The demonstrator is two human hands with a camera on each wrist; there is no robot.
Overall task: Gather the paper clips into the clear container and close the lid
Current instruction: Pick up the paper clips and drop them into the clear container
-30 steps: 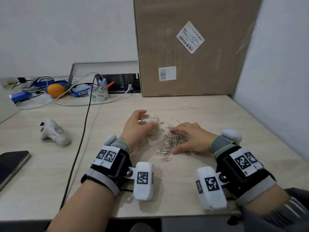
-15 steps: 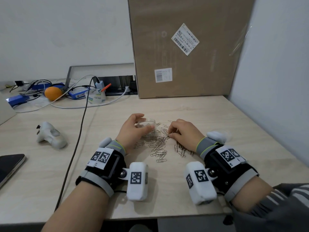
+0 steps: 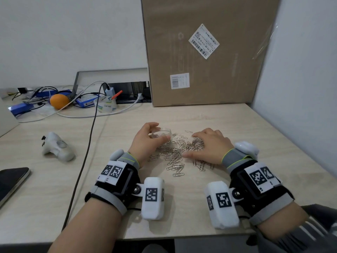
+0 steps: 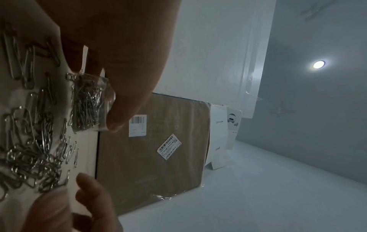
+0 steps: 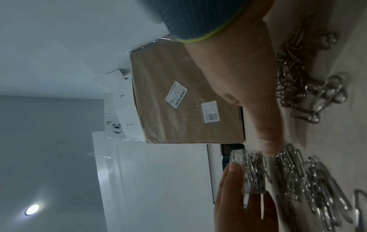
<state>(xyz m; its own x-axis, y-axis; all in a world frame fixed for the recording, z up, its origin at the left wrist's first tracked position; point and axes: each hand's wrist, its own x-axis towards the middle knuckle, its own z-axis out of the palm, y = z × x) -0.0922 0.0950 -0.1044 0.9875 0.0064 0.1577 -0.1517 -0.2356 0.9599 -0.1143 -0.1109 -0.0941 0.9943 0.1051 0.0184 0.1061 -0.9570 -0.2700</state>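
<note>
"deli" printed on tape roll (image 3: 105,106); box labels illegible

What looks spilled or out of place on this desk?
Loose paper clips lie scattered over the desk beside the clear container, which the left hand grips. The right hand rests on the pile. No lid is visible.

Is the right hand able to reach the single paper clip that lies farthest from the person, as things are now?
Probably yes. The right hand rests on the pile, and the far clip lies on bare table just beyond its fingers, with nothing between them.
</note>
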